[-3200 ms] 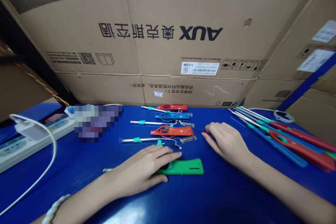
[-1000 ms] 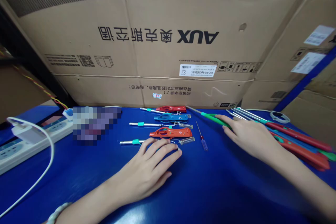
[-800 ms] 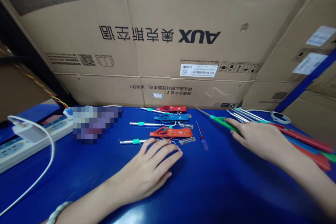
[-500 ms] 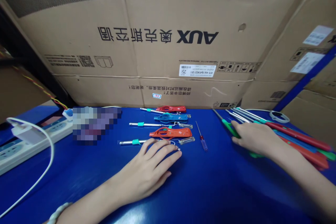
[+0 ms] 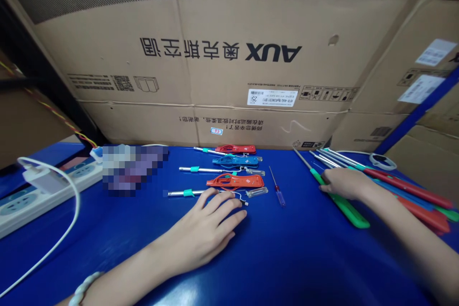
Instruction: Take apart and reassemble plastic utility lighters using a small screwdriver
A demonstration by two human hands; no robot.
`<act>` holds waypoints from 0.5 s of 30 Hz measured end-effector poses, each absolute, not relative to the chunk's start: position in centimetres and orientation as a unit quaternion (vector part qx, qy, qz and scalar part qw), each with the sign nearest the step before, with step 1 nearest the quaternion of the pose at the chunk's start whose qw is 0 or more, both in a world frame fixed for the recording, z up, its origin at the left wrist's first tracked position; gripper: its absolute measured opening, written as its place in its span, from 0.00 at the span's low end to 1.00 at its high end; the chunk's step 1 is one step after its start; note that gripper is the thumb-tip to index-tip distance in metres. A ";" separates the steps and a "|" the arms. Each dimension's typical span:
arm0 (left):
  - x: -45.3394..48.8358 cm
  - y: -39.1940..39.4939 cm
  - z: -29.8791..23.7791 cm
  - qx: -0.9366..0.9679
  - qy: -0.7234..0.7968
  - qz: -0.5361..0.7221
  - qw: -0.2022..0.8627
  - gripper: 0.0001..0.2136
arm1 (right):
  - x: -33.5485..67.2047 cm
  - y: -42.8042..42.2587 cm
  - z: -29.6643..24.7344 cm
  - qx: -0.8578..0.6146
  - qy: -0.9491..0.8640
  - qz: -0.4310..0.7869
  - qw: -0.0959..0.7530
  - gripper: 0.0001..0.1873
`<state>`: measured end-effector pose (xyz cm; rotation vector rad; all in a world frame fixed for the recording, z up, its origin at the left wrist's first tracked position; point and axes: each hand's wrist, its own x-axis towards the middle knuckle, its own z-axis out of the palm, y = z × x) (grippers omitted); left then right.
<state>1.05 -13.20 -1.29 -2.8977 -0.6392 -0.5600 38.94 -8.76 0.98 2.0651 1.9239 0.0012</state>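
Observation:
My left hand [image 5: 211, 229] lies palm down on the table, fingers spread, with its fingertips by a metal rod with a teal collar [image 5: 181, 193] and a white wire end. The hand partly hides that rod. My right hand [image 5: 346, 182] grips a green-handled stick lighter [image 5: 346, 208], fingers closed around it near its teal collar; its metal rod points to the back. Beside it lie several other stick lighters, among them one with a red handle [image 5: 409, 186] and one with a blue handle [image 5: 401, 191].
Opened parts lie mid-table: an orange shell [image 5: 240, 181], a blue shell [image 5: 236, 161], a red shell [image 5: 240, 149] and clear pieces [image 5: 257, 191]. Right of them is a screwdriver [image 5: 279, 196]. A power strip [image 5: 46, 191] runs along the left; a large cardboard box [image 5: 215, 81] stands behind.
The green stick lighter has come away from the others and turned, its handle now showing in front of my right hand. My left hand stays nearly still.

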 end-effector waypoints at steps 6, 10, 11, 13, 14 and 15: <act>1.0 -12.9 -1.6 -0.954 -0.242 -0.168 0.059 0.14 | 39.2 -8.7 1.4 0.714 0.665 -0.011 0.218 0.12; 0.7 -12.4 -1.9 -0.946 -0.272 -0.162 0.065 0.14 | 39.3 -8.9 1.5 0.712 0.670 0.005 0.212 0.12; 0.7 -12.2 -1.9 -0.945 -0.277 -0.161 0.067 0.15 | 39.3 -8.9 1.4 0.711 0.672 0.010 0.206 0.12; 0.6 -12.0 -2.0 -0.941 -0.289 -0.159 0.069 0.15 | 39.4 -8.9 1.2 0.709 0.680 0.018 0.187 0.11; 0.6 -11.9 -2.0 -0.940 -0.295 -0.159 0.070 0.15 | 39.5 -8.9 1.1 0.709 0.684 0.023 0.171 0.10; 0.6 -11.8 -2.1 -0.937 -0.303 -0.160 0.070 0.15 | 39.7 -8.9 1.0 0.708 0.688 0.028 0.153 0.10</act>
